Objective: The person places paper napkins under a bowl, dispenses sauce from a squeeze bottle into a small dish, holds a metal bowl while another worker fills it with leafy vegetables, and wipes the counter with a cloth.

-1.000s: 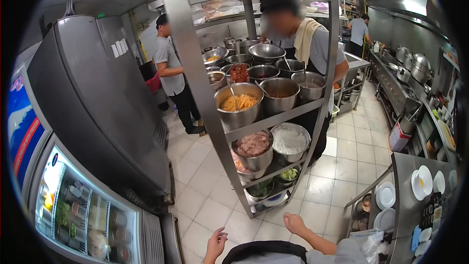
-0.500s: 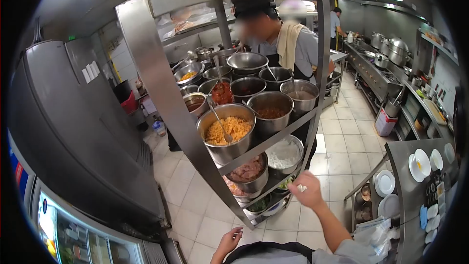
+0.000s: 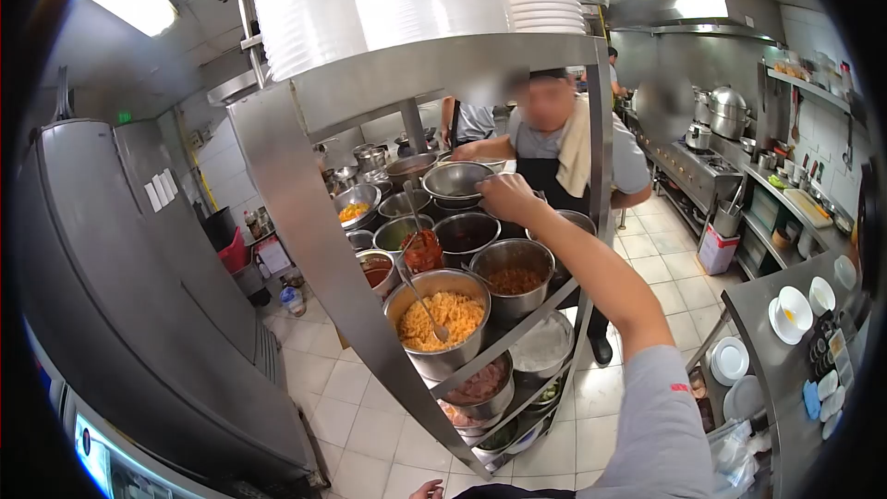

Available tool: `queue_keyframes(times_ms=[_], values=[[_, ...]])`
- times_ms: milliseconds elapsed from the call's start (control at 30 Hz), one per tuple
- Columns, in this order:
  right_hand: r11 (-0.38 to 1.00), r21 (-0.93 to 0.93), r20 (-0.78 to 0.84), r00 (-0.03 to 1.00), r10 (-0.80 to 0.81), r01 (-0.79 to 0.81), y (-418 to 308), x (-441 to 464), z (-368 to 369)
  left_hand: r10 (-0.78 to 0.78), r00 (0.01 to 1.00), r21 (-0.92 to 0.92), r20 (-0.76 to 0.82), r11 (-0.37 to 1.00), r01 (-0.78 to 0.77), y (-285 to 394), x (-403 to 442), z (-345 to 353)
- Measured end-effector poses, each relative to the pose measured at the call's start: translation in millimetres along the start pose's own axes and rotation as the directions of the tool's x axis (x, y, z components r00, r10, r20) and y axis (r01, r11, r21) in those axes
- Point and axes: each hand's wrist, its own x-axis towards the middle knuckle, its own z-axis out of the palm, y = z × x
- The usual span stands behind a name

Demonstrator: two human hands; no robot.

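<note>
- Hands, own: two visible. Right hand [image 3: 511,200] reaches over the rack [image 3: 312,194]; its fingers are bent at the right rim of one steel bowl [image 3: 455,182], touching it. Cannot tell whether they close on the rim.
- Steel bowl: one under this hand, sitting above other pots on the rack's upper level.
- Left hand [image 3: 428,490]: partly cut off at the bottom edge, below the rack; finger spacing cannot be told.
- Front of upper level: two pots side by side, one of orange shredded food [image 3: 453,312] with one spoon [image 3: 441,333] in it, one of brown food [image 3: 513,279].
- Behind these: one red container [image 3: 423,254].
- Rack top: three white stacks [image 3: 430,0].
- Other people: three, all partly hidden; the nearest co-worker [image 3: 554,143] stands across the rack.
</note>
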Motion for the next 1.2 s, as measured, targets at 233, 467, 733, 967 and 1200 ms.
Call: queue_keyframes(times_ms=[233,467,733,967,1200], values=[[0.876,-0.307,0.145,0.928,-0.344,0.373,17.4,30.4,36.8,-0.249,0.960,-0.256,-0.126,0.943,0.211,-50.1,-13.1,-8.1],[0.830,-0.367,0.101,0.905,-0.413,0.420,27.9,24.2,24.8,-0.131,0.963,-0.073,-0.235,0.990,0.117,-92.3,-35.2,-11.3],[0.990,-0.133,0.041,0.999,-0.030,0.035,17.9,26.4,-9.2,-0.079,0.991,0.118,-0.108,0.989,0.092,-46.9,-26.6,-12.1],[0.931,0.361,0.165,0.986,-0.014,-0.047,6.4,-25.4,-105.5,-0.227,0.964,-0.168,0.142,0.954,0.249,-53.3,2.0,-18.3],[0.946,0.309,-0.021,0.994,0.106,-0.094,-31.3,-78.5,-167.0,-0.171,0.925,0.207,0.339,0.973,0.104,-37.9,33.9,-27.5]])
